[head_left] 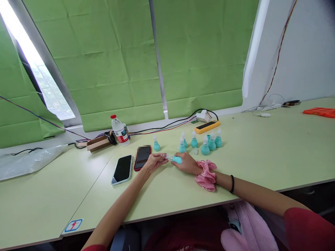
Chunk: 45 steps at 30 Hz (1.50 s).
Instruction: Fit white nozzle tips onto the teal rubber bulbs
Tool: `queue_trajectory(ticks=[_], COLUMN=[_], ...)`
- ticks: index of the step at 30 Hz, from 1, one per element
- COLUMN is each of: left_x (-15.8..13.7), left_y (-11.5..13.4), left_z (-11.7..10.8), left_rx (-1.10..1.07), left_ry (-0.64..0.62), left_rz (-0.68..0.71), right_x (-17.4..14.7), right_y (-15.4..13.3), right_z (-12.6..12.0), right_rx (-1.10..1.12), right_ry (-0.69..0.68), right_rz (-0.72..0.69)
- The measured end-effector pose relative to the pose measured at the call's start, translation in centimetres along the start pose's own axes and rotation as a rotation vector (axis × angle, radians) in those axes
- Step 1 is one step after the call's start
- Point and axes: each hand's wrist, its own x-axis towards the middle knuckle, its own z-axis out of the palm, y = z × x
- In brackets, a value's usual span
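In my right hand (pixel 186 163) is the teal squeeze bulb (pixel 177 159) of a small nasal aspirator, lying on its side just above the table. My left hand (pixel 156 161) pinches the clear nozzle (pixel 168 157) at the bulb's left end; whether the two parts are fully joined is too small to tell. Behind my right hand stand several teal aspirators (pixel 205 149) with clear tips, and one teal bulb (pixel 208 137) shows no tip. Another aspirator (pixel 156 144) stands apart, behind my left hand. A small clear piece (pixel 195 151) lies among the group.
Left of my hands lie a dark phone (pixel 122 169) and a red-edged phone (pixel 142 157). Farther back are a water bottle (pixel 120 130), an open cardboard box (pixel 98 143), a yellow multimeter-like device (pixel 207 127) and cables. An orange object (pixel 319 112) lies far right.
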Motion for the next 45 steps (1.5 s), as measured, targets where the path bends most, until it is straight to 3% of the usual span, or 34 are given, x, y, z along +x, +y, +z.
queue_trajectory(ticks=[5,11,17,23,29,34,38,45], left_x=[0.0,-0.2,-0.2,-1.1,-1.2,-1.0,-0.6,0.3], left_y=[-0.2,0.0,0.6,0.9,2.0,2.1,1.7,0.8], left_z=[0.2,0.7,1.6,2.6,2.0,1.1,0.9,0.5], left_rx=[0.026,0.068,0.006,0.177,0.516,0.889,1.096,1.232], left_ry=[-0.015,-0.043,-0.038,-0.102,0.096,0.285,0.303,0.339], left_rz=[0.024,0.004,0.156,0.258,0.520,0.736,0.724,0.764], right_x=[0.6,1.0,0.9,0.5,0.3,1.2,1.7,2.1], right_y=[0.5,1.1,-0.3,-0.6,-0.2,1.4,2.5,3.2], right_z=[-0.2,-0.7,0.1,0.0,-1.7,-2.6,-4.0,-5.6], right_rx=[0.290,0.488,0.657,0.313,0.021,-0.173,-0.367,-0.549], right_ry=[-0.036,-0.214,-0.141,0.057,0.219,0.295,0.241,0.125], right_rz=[0.065,0.187,0.232,-0.013,-0.215,-0.178,-0.091,0.038])
